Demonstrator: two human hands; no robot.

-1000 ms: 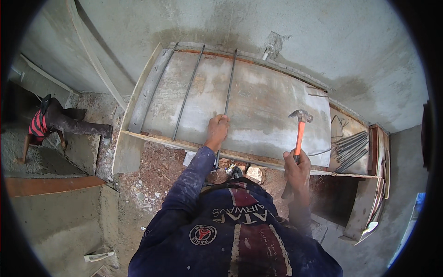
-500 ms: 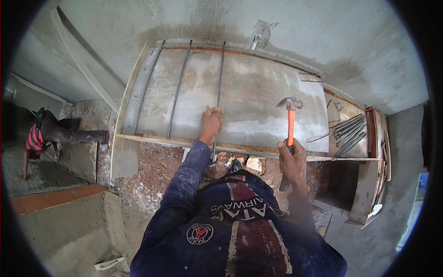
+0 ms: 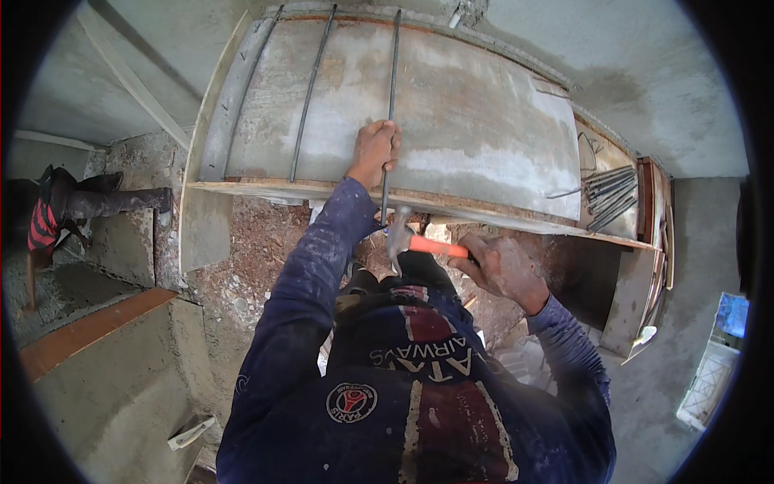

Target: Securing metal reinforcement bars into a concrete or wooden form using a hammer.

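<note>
My left hand [image 3: 376, 153] is closed round a steel rebar rod [image 3: 394, 68] that lies across the wooden formwork panel [image 3: 476, 121]. The rod's near end sticks out past the panel's front edge. In my right hand [image 3: 504, 270] is a claw hammer [image 3: 435, 246] with an orange handle, held sideways. Its metal head is beside the rod's near end; whether the two touch I cannot tell. Two more rods [image 3: 313, 93] lie across the panel to the left, roughly alongside the held one.
A bundle of short rods [image 3: 610, 198] rests at the panel's right end. On the far left another person [image 3: 60, 214] bends over grey, wet-looking material. A plank [image 3: 133, 77] leans on the back wall, and reddish rubble [image 3: 262, 234] covers the ground below the formwork.
My right hand has swung the hammer down and left, from upright above the panel to level by the rod's near end. My left hand keeps its hold. The view has shifted downward.
</note>
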